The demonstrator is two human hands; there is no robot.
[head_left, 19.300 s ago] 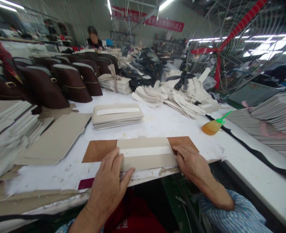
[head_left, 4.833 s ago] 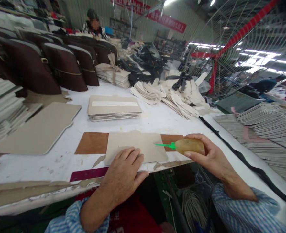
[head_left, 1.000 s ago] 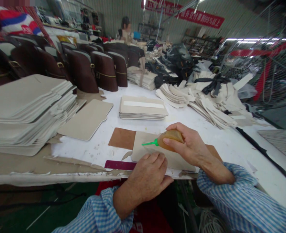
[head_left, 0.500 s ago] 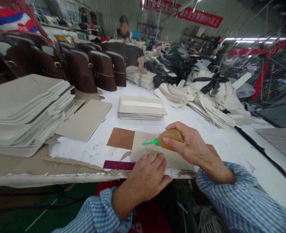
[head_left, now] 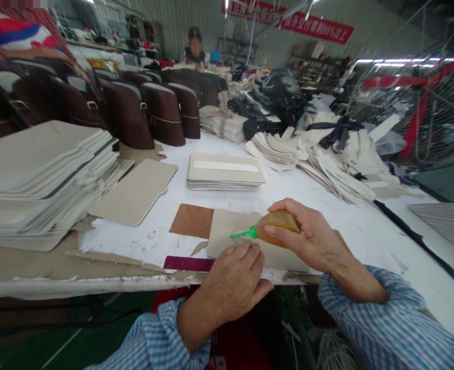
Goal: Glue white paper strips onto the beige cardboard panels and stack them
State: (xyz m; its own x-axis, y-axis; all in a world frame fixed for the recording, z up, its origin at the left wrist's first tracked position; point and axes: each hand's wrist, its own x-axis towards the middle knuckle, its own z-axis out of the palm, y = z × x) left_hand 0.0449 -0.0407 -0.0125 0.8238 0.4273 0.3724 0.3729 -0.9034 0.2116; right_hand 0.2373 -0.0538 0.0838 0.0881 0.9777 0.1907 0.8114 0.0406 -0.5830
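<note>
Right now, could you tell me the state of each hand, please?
Left hand: open, resting on the beige rectangular panel.
Right hand: closed around the translucent amber bottle with thin green nozzle.

The bottle [head_left: 276, 221] is amber, its nozzle [head_left: 244, 234] green. Beneath it is a beige panel [head_left: 227, 222], left of it a brown piece [head_left: 192, 221], nearer than it blue-and-white checked sleeves [head_left: 396, 314].

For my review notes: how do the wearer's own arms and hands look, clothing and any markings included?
The left hand and right hand are bare, with no glove, ring or watch visible. The left sleeve and right sleeve are blue-and-white checked cloth, loose and bunched at the cuffs. No lettering or cables show on them.
</note>
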